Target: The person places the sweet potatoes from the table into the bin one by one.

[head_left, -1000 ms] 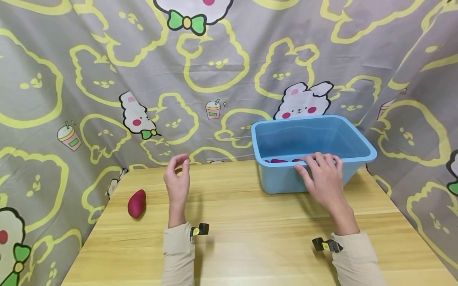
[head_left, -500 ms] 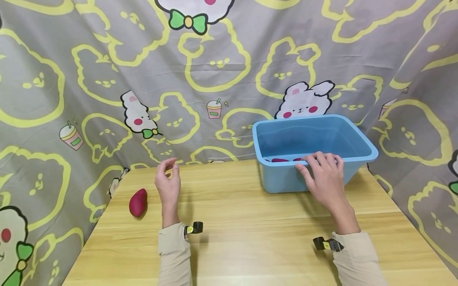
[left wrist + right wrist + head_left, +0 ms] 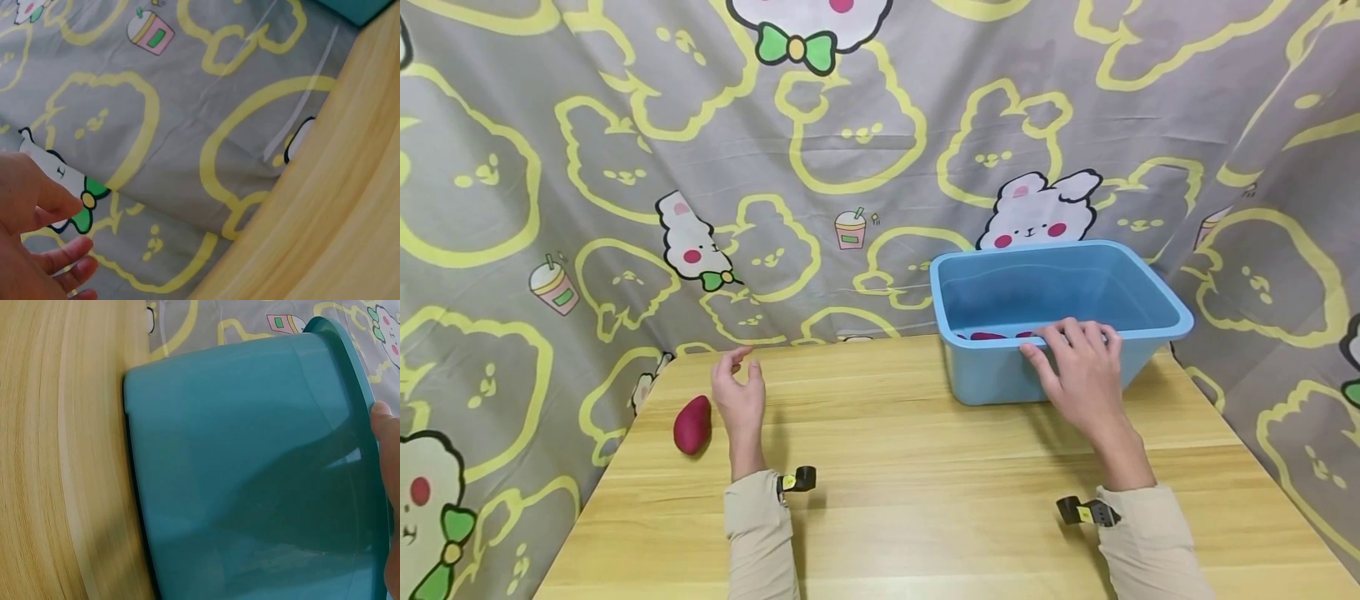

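My left hand (image 3: 740, 397) hovers over the table just right of a smooth purplish-red piece shaped like a sweet potato (image 3: 692, 426), holding nothing. Its thumb and fingers are loosely bent, with a gap between them. In the left wrist view the left hand (image 3: 40, 228) shows against the curtain, and the purplish-red piece is out of that view. My right hand (image 3: 1084, 372) grips the front rim of a blue plastic bin (image 3: 992, 375), fingers over the edge and thumb outside. Similar purplish-red pieces (image 3: 987, 336) lie inside, partly hidden by the front wall.
The wooden table (image 3: 887, 483) reaches back to a grey patterned curtain (image 3: 850, 167), which also hangs along both sides. The bin stands at the table's back right. Each wrist wears a small black camera, one on the left (image 3: 805, 478) and one on the right (image 3: 1067, 510).
My left hand has moved left and slightly nearer to me, coming closer to the purplish-red piece. The right hand stays on the bin's rim, and the bin has not moved.
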A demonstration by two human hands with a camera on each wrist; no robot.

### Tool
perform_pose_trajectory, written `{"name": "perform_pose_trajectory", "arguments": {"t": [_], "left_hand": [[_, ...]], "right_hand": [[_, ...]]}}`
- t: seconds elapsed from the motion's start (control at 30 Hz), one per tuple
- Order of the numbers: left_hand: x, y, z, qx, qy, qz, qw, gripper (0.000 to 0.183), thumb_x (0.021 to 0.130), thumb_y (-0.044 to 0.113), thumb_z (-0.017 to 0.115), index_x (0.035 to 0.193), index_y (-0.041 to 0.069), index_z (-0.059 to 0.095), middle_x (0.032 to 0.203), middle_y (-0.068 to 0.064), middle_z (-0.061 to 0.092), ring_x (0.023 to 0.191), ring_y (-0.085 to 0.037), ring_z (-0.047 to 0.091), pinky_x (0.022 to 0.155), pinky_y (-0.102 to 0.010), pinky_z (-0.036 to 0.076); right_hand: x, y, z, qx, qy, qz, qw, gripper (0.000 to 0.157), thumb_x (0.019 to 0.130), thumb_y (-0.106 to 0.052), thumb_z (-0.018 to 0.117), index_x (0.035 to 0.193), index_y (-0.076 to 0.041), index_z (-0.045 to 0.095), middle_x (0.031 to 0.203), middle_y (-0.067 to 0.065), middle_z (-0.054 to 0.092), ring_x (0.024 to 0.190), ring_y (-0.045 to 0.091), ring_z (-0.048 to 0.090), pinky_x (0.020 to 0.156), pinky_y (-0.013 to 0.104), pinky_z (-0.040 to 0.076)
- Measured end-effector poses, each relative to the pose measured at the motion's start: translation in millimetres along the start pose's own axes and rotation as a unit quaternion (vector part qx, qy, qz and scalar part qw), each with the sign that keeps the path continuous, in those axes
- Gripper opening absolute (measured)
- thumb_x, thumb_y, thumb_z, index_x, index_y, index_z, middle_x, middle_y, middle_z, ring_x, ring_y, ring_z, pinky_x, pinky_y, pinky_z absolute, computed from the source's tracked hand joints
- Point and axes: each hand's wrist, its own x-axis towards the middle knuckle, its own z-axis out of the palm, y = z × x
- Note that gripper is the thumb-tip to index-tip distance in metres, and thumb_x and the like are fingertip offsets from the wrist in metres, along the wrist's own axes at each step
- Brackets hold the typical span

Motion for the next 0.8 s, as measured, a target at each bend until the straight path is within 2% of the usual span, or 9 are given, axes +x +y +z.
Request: {"name": "perform_pose_trajectory", "arguments": {"t": [0.17, 0.3, 0.53, 0.8], "left_hand": [[-0.3, -8.3, -2.4, 0.036, -0.007, -0.045, 0.9983, 0.032, 0.095, 0.002, 0.062, 0.127, -0.001, 0.065, 0.139, -0.028, 0.047, 0.132, -0.045, 0.041, 0.11, -0.06, 0.033], [1.0, -14.7, -4.0, 0.049, 0.0, -0.074, 0.996, 0.039, 0.095, 0.005, 0.062, 0.134, 0.002, 0.062, 0.146, -0.028, 0.039, 0.139, -0.046, 0.034, 0.112, -0.061, 0.031], [2.8, -25.0, -7.0, 0.053, 0.0, -0.098, 0.9938, 0.042, 0.095, 0.008, 0.062, 0.137, 0.004, 0.061, 0.149, -0.028, 0.037, 0.14, -0.047, 0.033, 0.113, -0.061, 0.029], [3.3, -33.1, -12.0, 0.051, 0.007, -0.103, 0.9934, 0.041, 0.094, 0.005, 0.061, 0.134, 0.001, 0.061, 0.146, -0.029, 0.041, 0.139, -0.048, 0.034, 0.116, -0.058, 0.026]], "right_hand": [[1.1, -1.0, 1.1, 0.003, 0.001, -0.004, 1.0, 0.029, 0.097, -0.034, 0.07, 0.109, -0.008, 0.07, 0.107, 0.015, 0.062, 0.107, 0.042, 0.049, 0.105, 0.065, 0.024], [2.0, -2.0, 1.4, 0.001, 0.005, -0.006, 1.0, 0.028, 0.096, -0.034, 0.07, 0.108, -0.008, 0.07, 0.106, 0.016, 0.062, 0.107, 0.042, 0.049, 0.104, 0.065, 0.024], [1.4, -3.6, 1.0, -0.005, 0.002, -0.004, 1.0, 0.03, 0.096, -0.034, 0.07, 0.109, -0.007, 0.07, 0.107, 0.017, 0.063, 0.108, 0.043, 0.049, 0.105, 0.066, 0.024], [0.6, -4.0, -0.9, -0.001, -0.001, 0.0, 1.0, 0.028, 0.096, -0.033, 0.071, 0.11, -0.008, 0.07, 0.109, 0.017, 0.062, 0.109, 0.043, 0.048, 0.105, 0.066, 0.023]]}}
